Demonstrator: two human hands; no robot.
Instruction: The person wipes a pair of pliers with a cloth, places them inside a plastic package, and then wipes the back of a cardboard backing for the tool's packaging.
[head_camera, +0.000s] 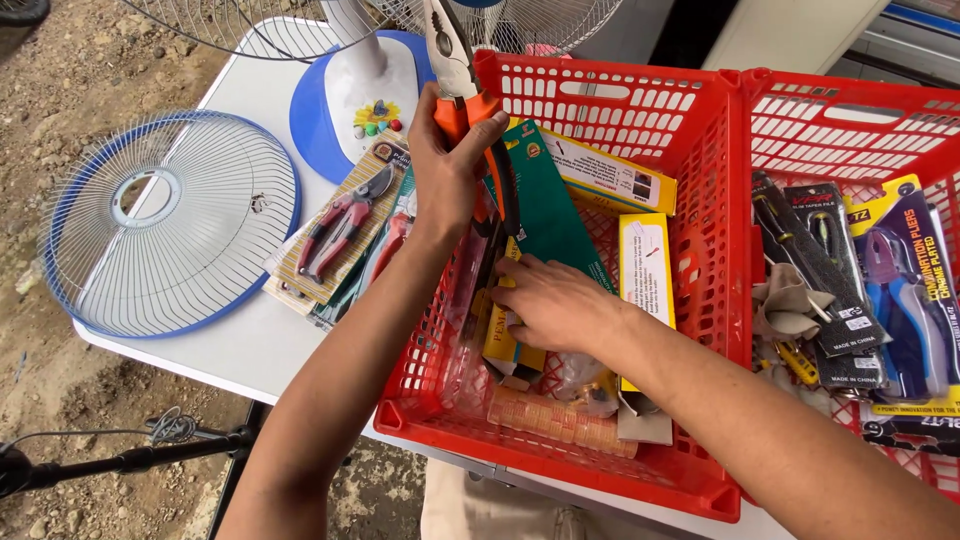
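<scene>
Orange-handled steel pliers (462, 85) stand upright in the left hand (445, 165), fingers wrapped around the grips, above a red plastic basket (700, 240). Inside it, the right hand (555, 305) rests fingers-down on packaged tools (505, 345).

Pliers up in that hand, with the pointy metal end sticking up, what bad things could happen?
1. The left hand holds the orange-handled pliers with the jaws up beside the fan grille; they might snag its wires.
2. The right hand digs among packs in the red basket; a hidden sharp tool could nick a finger.
3. The packaged pruning shears lie near the white table edge and might slide off.
</scene>
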